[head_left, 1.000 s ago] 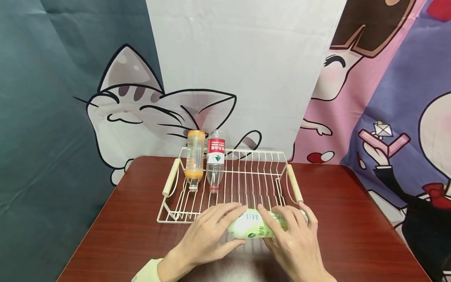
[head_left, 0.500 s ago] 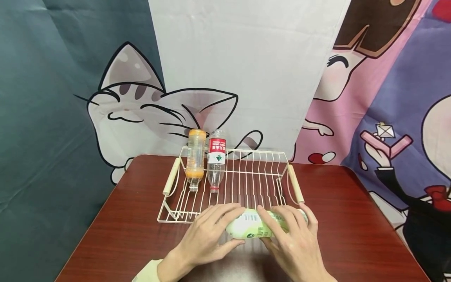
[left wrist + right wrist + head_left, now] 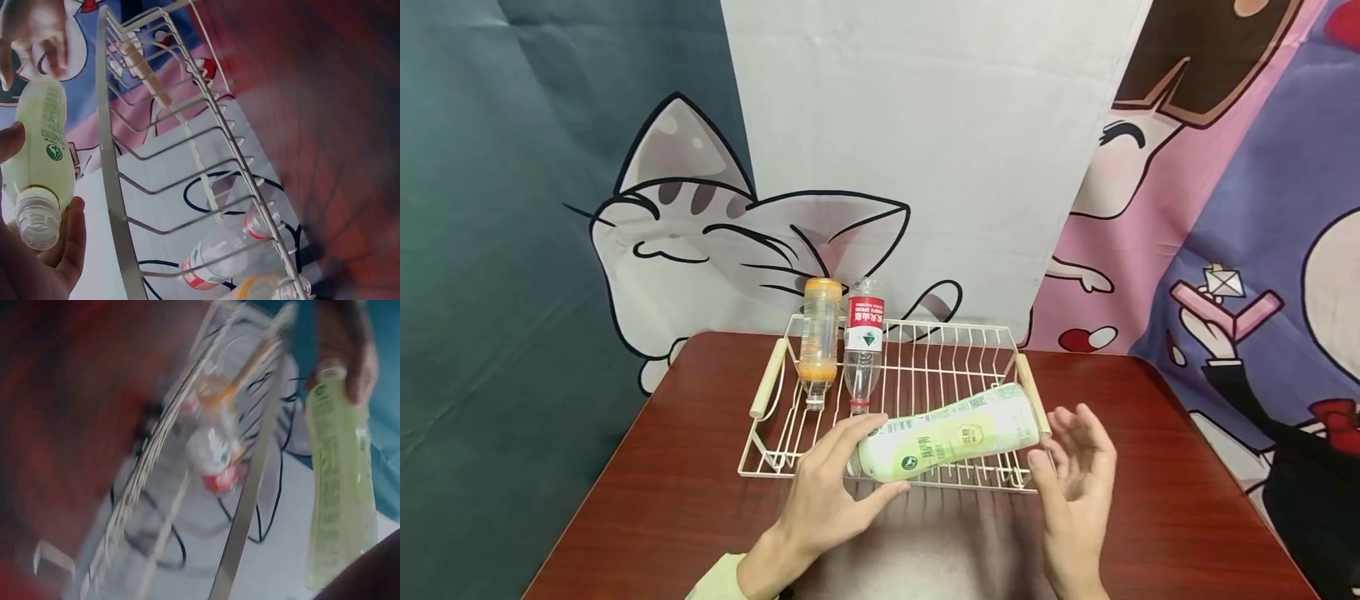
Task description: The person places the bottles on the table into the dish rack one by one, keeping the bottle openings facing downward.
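Note:
A plastic bottle point(image 3: 951, 433) with a pale green label is held sideways above the front of the white wire rack point(image 3: 775, 472). My left hand point(image 3: 823, 492) grips it near the neck, thumb below and fingers over the top. In the left wrist view, the clear threaded neck point(image 3: 39, 222) shows without a cap. My right hand point(image 3: 1078, 492) is just past the bottle's base, fingers loosely bent and holding nothing. The right wrist view shows the green bottle point(image 3: 340, 487) with the left hand point(image 3: 350, 356) at its neck end.
Inside the rack, on its left side, an orange-banded clear bottle point(image 3: 818, 333) and a red-and-white-labelled bottle point(image 3: 863, 337) lean with their necks toward me. Wooden handles point(image 3: 770, 379) flank the rack. It stands on a dark red table point(image 3: 647, 467), before a cartoon-printed cloth point(image 3: 940, 167).
The right hand has let go of the bottle and moved right, turning partly palm-up. In the left hand, the bottle has tilted, its base end rising toward the rack's right handle.

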Available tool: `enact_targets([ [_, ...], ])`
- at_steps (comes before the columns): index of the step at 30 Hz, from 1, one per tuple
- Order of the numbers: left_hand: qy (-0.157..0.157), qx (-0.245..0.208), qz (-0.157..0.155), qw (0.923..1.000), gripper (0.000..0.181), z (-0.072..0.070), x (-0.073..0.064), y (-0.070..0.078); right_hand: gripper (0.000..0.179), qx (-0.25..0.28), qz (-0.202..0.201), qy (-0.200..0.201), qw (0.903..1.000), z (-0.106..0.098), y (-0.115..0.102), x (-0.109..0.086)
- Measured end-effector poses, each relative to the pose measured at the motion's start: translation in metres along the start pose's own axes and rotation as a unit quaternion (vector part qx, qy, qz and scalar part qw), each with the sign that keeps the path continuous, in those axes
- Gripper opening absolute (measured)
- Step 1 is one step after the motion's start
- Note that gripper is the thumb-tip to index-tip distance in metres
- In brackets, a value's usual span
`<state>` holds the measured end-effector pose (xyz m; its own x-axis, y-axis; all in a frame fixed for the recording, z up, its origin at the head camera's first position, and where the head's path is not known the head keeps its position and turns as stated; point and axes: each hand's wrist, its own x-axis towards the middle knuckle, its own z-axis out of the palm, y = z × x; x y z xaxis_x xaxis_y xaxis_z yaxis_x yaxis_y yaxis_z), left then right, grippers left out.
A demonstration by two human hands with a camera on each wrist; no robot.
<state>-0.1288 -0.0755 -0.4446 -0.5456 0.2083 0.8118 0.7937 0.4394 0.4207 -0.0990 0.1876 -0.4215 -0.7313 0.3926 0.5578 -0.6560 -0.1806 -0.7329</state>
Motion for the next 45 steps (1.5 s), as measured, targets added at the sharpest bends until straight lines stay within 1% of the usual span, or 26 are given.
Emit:
enact_targets([
  [1, 0.004, -0.009, -0.006, 0.9999, 0.083, 0.001, 0.0, 0.001, 0.062, 0.027, 0.055, 0.001, 0.9981, 0.0, -0.001, -0.001],
  [2, 0.008, -0.017, -0.012, 0.9997, 0.083, 0.001, 0.0, 0.002, 0.059, 0.037, 0.101, -0.006, 0.9942, 0.001, -0.001, -0.001],
  [4, 0.011, -0.031, -0.026, 0.9991, 0.082, 0.002, 0.0, 0.004, 0.055, 0.05, 0.174, -0.034, 0.9829, 0.002, -0.002, -0.003],
  [6, 0.013, -0.04, -0.034, 0.9985, 0.08, 0.003, 0.0, 0.007, 0.054, 0.062, 0.214, -0.066, 0.9725, 0.005, -0.002, -0.005],
  [8, 0.012, -0.05, -0.038, 0.998, 0.08, 0.004, 0.001, 0.009, 0.055, 0.064, 0.229, -0.083, 0.9679, 0.01, -0.002, -0.007],
  [10, 0.012, -0.054, -0.038, 0.9978, 0.08, 0.005, 0.001, 0.012, 0.052, 0.069, 0.23, -0.074, 0.9678, 0.015, -0.002, -0.009],
  [14, 0.013, -0.055, -0.039, 0.9976, 0.083, 0.008, 0.002, 0.015, 0.047, 0.075, 0.218, -0.043, 0.9722, 0.024, -0.004, -0.007],
  [18, 0.012, -0.046, -0.045, 0.9979, 0.084, 0.01, 0.001, 0.016, 0.047, 0.094, 0.209, -0.045, 0.9724, 0.028, -0.006, -0.005],
  [19, 0.011, -0.043, -0.047, 0.9979, 0.085, 0.01, 0.001, 0.017, 0.051, 0.099, 0.204, -0.049, 0.9726, 0.029, -0.005, -0.004],
  [22, -0.002, -0.041, -0.054, 0.9977, 0.087, 0.01, -0.001, 0.017, 0.054, 0.112, 0.192, -0.053, 0.9736, 0.034, -0.006, 0.0],
  [25, -0.027, -0.042, -0.049, 0.9976, 0.088, 0.008, -0.004, 0.017, 0.055, 0.118, 0.179, -0.057, 0.975, 0.039, -0.007, 0.006],
  [26, -0.036, -0.041, -0.045, 0.9975, 0.088, 0.007, -0.005, 0.017, 0.052, 0.117, 0.177, -0.056, 0.9755, 0.041, -0.008, 0.009],
  [29, -0.053, -0.038, -0.038, 0.9972, 0.084, 0.004, -0.006, 0.016, 0.056, 0.107, 0.172, -0.063, 0.9772, 0.047, -0.011, 0.016],
  [34, -0.064, -0.029, -0.038, 0.9968, 0.078, -0.003, -0.008, 0.013, 0.061, 0.077, 0.159, -0.087, 0.9805, 0.056, -0.014, 0.024],
  [39, -0.079, -0.017, -0.02, 0.9965, 0.077, -0.007, -0.012, 0.011, 0.058, 0.059, 0.147, -0.098, 0.9824, 0.062, -0.013, 0.031],
  [42, -0.074, -0.007, -0.009, 0.9972, 0.071, -0.009, -0.012, 0.008, 0.058, 0.052, 0.144, -0.096, 0.9836, 0.064, -0.012, 0.034],
  [45, -0.054, 0.028, -0.016, 0.998, 0.061, -0.014, -0.012, 0.004, 0.055, 0.047, 0.138, -0.098, 0.9845, 0.066, -0.01, 0.039],
])
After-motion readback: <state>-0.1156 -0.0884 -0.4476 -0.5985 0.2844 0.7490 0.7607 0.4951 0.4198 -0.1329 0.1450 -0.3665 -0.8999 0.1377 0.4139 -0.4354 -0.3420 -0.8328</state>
